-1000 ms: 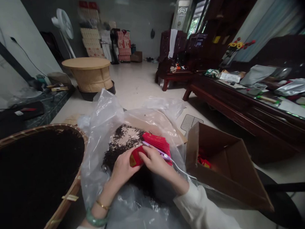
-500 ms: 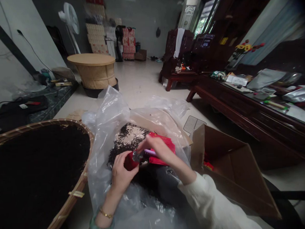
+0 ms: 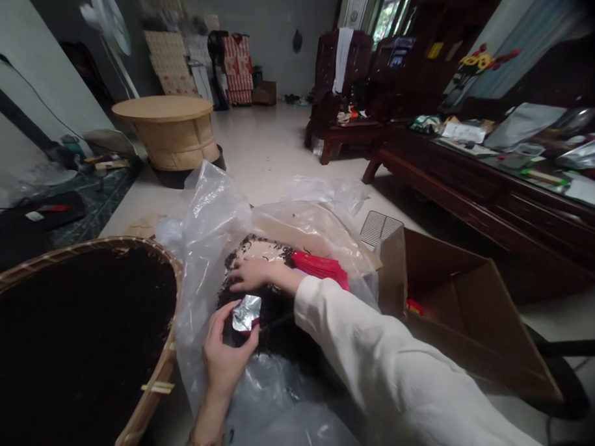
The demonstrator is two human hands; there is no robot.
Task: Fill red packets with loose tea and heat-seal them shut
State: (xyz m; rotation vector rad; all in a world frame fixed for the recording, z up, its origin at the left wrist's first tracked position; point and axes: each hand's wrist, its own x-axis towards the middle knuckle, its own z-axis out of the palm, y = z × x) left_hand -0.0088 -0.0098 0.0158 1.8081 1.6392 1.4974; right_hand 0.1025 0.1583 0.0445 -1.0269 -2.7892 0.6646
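My left hand holds a small red pouch with its silver-lined mouth pulled open, just above a big clear plastic bag holding dark loose tea leaves. My right hand reaches across onto the far part of the tea pile, fingers curled down into the leaves; I cannot make out what they grip. A stack of flat red pouches lies just to the right of that hand, inside the bag.
A wide woven bamboo tray full of dark tea sits at the left. An open cardboard box with red packets stands at the right. Behind are a round wooden table, a long dark wooden bench and a fan.
My right hand left the pouch's mouth and reached forward onto the tea pile. The purple tool it held is out of sight. My left hand lowered the pouch, whose silver lining now shows.
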